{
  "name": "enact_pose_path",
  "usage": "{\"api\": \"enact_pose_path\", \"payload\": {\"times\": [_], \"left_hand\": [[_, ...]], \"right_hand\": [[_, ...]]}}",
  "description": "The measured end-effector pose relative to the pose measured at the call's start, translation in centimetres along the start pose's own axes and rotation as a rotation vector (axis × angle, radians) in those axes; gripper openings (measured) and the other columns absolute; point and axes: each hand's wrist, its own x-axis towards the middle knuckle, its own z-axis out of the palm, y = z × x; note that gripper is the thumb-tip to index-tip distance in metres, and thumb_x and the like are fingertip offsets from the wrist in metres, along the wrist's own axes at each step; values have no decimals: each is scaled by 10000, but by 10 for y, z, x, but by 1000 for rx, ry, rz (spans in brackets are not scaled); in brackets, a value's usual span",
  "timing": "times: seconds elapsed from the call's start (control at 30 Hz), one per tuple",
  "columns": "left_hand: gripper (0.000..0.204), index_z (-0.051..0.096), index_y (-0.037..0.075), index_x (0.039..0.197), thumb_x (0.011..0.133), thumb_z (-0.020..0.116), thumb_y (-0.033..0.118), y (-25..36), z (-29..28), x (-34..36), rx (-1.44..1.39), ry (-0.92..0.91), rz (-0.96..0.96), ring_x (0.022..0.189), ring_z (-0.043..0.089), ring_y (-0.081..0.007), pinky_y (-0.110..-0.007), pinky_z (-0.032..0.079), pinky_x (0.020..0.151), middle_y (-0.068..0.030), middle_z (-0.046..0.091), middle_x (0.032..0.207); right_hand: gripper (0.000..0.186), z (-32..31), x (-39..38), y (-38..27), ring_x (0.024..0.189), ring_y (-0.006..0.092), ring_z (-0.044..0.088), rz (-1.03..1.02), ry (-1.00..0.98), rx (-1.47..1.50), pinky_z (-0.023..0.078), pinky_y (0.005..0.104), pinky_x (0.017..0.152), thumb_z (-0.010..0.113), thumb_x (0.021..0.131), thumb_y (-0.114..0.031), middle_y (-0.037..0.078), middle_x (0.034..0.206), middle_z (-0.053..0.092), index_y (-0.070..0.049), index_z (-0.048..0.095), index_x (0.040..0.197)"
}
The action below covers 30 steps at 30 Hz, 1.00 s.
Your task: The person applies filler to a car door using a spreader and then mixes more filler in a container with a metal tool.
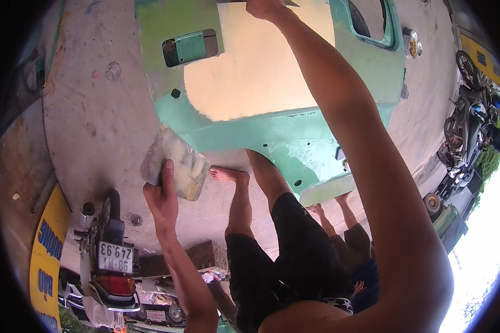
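My left hand (162, 202) grips a flat rectangular board (178, 161) by its near edge, thumb lying on top. Grey and cream paste is smeared over the board. Stretched far forward, my right hand (265, 8) is closed at the top edge of the picture, over a green vehicle body panel (228, 130). A thin dark edge shows beside its fingers; the rest is cut off, so its kind is unclear. Beneath that hand a broad cream patch of filler (255, 72) covers the middle of the panel.
The panel has a recessed opening (190, 49) and a window frame (391, 25). An open can (411, 44) stands beyond its right side. A motorbike (114, 255) is parked at lower left, more motorbikes (466, 122) at right. Another person's legs (344, 213) are close by on my right.
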Motion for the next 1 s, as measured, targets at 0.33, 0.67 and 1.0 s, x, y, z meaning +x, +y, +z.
{"api": "enact_pose_path", "payload": {"times": [0.33,0.67,1.0], "left_hand": [[485,617,-92,1148,976,591,360,11,-6,-10,18,38,69,916,559,-134,-294,449,842,-112,687,1023],[497,624,-103,1120,976,589,372,9,-11,-20,37,26,76,898,582,-151,-304,455,825,-106,690,986],[597,545,-91,1258,955,608,419,31,26,6,-190,-5,-102,1116,545,-194,-315,403,981,-141,611,1223]], "right_hand": [[586,84,-222,-44,1184,197,448,-138,116,175,341,440,932,560,767,18,8,1183,522,-285,652,1261],[503,96,-331,3,1146,221,504,-123,124,114,408,480,935,561,789,-44,26,1123,537,-262,654,1233],[338,-35,-127,179,1059,185,615,375,195,1675,491,347,907,692,856,-71,62,1123,648,4,589,1169]]}}
